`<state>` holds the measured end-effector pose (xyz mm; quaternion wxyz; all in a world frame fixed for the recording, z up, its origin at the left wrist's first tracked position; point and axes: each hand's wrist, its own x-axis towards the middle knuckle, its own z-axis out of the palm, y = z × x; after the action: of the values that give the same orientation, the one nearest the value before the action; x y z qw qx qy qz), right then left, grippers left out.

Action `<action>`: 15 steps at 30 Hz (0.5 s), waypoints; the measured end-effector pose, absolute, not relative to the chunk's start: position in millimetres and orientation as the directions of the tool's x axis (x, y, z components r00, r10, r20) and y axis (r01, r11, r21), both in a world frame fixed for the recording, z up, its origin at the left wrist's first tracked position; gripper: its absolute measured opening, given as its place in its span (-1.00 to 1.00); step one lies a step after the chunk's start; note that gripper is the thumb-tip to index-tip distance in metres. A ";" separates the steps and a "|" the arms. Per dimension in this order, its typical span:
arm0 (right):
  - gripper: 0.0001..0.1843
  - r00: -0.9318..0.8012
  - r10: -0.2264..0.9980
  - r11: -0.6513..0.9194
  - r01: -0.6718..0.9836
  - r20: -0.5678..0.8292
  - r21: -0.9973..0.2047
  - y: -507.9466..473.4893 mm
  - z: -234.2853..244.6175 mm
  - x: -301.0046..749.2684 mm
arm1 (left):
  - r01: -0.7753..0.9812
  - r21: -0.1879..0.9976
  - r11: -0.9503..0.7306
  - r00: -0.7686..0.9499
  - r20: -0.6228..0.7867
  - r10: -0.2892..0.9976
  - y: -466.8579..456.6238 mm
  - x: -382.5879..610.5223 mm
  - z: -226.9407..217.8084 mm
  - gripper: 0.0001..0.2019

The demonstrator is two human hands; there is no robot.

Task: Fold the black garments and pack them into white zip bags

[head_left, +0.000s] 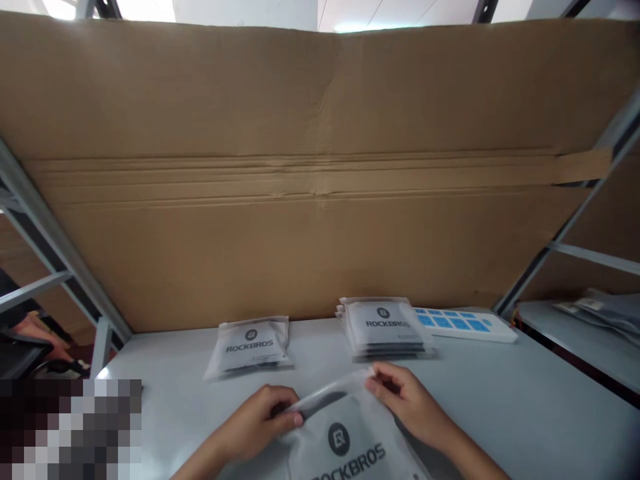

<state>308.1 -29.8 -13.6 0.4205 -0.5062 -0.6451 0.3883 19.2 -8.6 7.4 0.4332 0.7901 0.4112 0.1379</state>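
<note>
Two bare hands work at the near edge of the worktop [500,400], and we find them busy with one translucent ROCKBROS pouch [345,443], which lies under them with its printed face up. As we judge it, the step in hand is holding the pouch by its top edge, with the left hand [255,423] and the right hand [407,407] on either side of that edge. The left fingers [287,408] are closed on the film at one end, and the right fingers [380,381] pinch it at the other; neither hand is spread open. Between them, a dark shape shows through the film, but we cannot tell what it is. Beyond the hands, a single ROCKBROS pouch [249,347] lies on its own on the worktop, and to its right sits a stack of similar pouches [385,327]. Dark contents show faintly through these as well, too vague for us to identify. Just beside the stack lies a white strip with blue squares [465,325]. Behind everything, a large sheet of brown corrugated cardboard [300,100] stands behind grey metal shelf uprights [565,233], and a lower shelf [575,320] on the right carries more flat packets [587,310].
</note>
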 end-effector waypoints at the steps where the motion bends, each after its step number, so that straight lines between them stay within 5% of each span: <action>1: -0.59 -0.140 0.980 0.179 0.326 0.140 -0.928 -29.7 -13.9 308.3 | 0.510 0.817 -0.268 0.623 -0.137 0.770 -9.0 18.2 6.4 -0.70; 6: -0.60 -0.097 0.988 0.142 0.317 0.117 -0.938 -30.3 -17.3 309.7 | 0.395 0.908 -0.140 0.602 -0.141 0.786 -12.8 15.7 3.4 -0.61; 10: -0.57 0.050 0.992 0.103 0.214 0.117 -0.971 -28.9 -28.0 310.1 | 0.100 0.994 0.048 0.480 -0.091 0.873 -15.7 18.9 -4.1 -0.54; 15: -0.46 0.214 0.976 0.031 0.047 0.040 -0.998 -25.9 -39.6 306.3 | -0.273 0.937 0.218 0.447 -0.078 0.891 -19.2 25.3 -16.7 -0.55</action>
<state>306.3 -25.9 -39.6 0.5489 -0.5528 -0.4629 0.4230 25.3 -19.2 -16.7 0.7082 0.4712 0.3281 0.4108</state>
